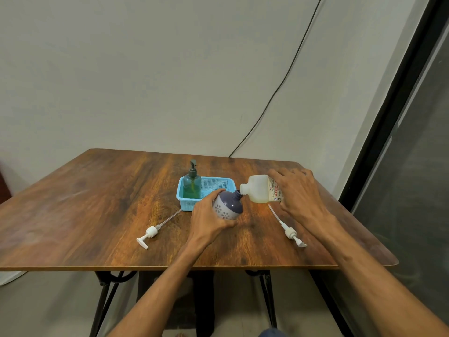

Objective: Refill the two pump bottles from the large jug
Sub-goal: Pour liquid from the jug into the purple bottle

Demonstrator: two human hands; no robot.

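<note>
My left hand (209,217) wraps its fingers (211,196) round the bottle (228,206) at mid-worktop (97,203), leaning its neck toward 1 o'clock to meet the jug (260,190). My right hand (296,193) grips the jug tipped for pouring. A pump (151,231) lies off at 8 o'clock, another at 4.

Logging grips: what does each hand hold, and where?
Left hand grips the purple bottle round its body; right hand grips the jug at its labelled end.

Plain indoor room, possibly a home, bare off-white wall (145,69), loose black cable (279,88) trailing down it, wood-grain bench (97,203) on black metal legs, dark glass door (413,190) at right.
</note>
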